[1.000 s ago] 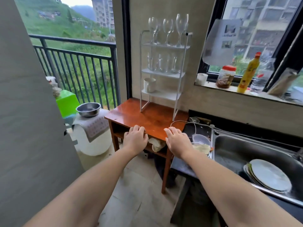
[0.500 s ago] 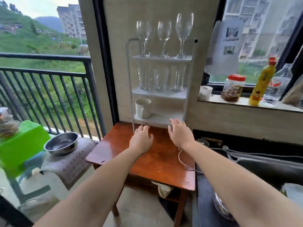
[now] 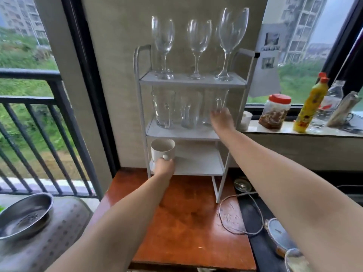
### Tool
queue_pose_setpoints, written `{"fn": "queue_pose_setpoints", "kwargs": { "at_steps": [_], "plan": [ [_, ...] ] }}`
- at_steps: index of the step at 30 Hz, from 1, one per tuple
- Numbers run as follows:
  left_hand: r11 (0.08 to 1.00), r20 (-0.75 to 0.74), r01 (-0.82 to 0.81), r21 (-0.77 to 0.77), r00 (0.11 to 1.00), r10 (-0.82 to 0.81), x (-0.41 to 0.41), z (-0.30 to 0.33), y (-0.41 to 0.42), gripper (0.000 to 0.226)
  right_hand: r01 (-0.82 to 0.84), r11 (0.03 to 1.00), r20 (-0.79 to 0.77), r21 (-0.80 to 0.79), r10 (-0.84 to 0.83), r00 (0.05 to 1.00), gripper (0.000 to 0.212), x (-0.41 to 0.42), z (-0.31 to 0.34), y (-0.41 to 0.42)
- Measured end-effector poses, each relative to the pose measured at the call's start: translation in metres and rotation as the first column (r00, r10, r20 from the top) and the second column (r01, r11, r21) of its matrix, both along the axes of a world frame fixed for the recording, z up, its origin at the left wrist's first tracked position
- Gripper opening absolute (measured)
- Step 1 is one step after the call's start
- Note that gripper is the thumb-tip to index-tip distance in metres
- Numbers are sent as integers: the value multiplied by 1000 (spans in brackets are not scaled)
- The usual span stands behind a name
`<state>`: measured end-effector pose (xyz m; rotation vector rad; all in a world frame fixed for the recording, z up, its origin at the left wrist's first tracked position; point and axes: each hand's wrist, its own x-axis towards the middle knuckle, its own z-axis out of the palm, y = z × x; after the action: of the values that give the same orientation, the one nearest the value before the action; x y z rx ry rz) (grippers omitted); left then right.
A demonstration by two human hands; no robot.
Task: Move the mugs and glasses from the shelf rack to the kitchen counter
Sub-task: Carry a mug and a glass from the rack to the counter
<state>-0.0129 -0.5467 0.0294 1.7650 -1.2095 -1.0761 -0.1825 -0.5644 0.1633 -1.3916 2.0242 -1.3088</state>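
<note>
- While both arms reach out, the white round mug sits on the bottom shelf of the white metal shelf rack, at its left end.
- The left hand is at the mug's handle. Its fingers look curled around the handle, but they are mostly hidden behind the hand, so I cannot tell how tight the hold is.
- The right hand is up at the middle shelf, against the right-most of three clear tall drinking glasses. Its fingers look bent toward that glass and seem to touch it. The picture is blurry there, so I cannot tell if they hold it yet.
- Two more clear glasses, the left one and the middle one, stand beside it on the same shelf.
- Three clear wine glasses with long stems stand upright in a row on the top shelf.
- I think this is the picking-up step: nothing has left the rack yet.
- The next move calls for a firm hold, then lifting each cup a little and pulling it straight out, so the glass does not bump the shelf above or its neighbours.
- The rack stands on a reddish-brown wooden surface.
- The dark kitchen counter is just to the right, and that is where the cups should go.
</note>
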Motion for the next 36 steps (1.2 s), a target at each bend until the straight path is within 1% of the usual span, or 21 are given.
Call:
{"fn": "queue_pose_setpoints", "kwargs": {
  "at_steps": [1,4,6,9,11,15,17,19,20,23,27,32,36],
  "plan": [
    [1000,-74,-14,19,997,15,-2,-4,-6,32,-1,1000,49,0,1,999,31,-2,0,-7],
    [998,-253,-38,53,966,51,-3,-12,-16,24,5,999,213,-44,5,977,30,-6,-3,-15],
    [997,-310,-31,70,949,52,-2,-13,-21,29,1,999,226,-49,11,974,23,-6,-4,-15],
    [997,-340,-36,75,939,60,0,-12,-20,36,-25,999,211,-24,30,977,27,-2,-2,-9],
    [997,-355,-45,64,933,65,1,-10,-15,40,-52,998,233,-46,61,971,27,1,-1,-3],
    [998,-397,-64,15,915,65,1,-4,3,43,-92,992,219,-89,110,970,26,11,-2,22],
    [998,-415,-66,16,907,67,1,-3,16,43,-100,988,216,-118,124,968,31,15,-6,35],
    [998,-424,-67,9,903,64,-1,-2,33,42,-122,983,204,-137,149,968,39,15,-9,52],
    [998,-421,-68,-6,905,60,-2,-2,42,41,-138,980,199,-142,165,966,39,16,-9,61],
    [995,-419,-78,-54,907,48,-8,2,71,38,-196,968,165,-155,221,961,27,12,-13,96],
    [993,-384,-65,-100,923,21,-30,4,110,36,-240,954,190,-181,274,943,29,-10,-24,152],
    [995,-367,-25,-92,930,-11,-81,0,158,45,-186,972,168,-142,209,963,33,-59,-45,224],
    [996,-415,71,-59,906,-89,-149,-12,208,47,-67,996,187,-54,76,979,36,-117,-66,290]
  ]
}}
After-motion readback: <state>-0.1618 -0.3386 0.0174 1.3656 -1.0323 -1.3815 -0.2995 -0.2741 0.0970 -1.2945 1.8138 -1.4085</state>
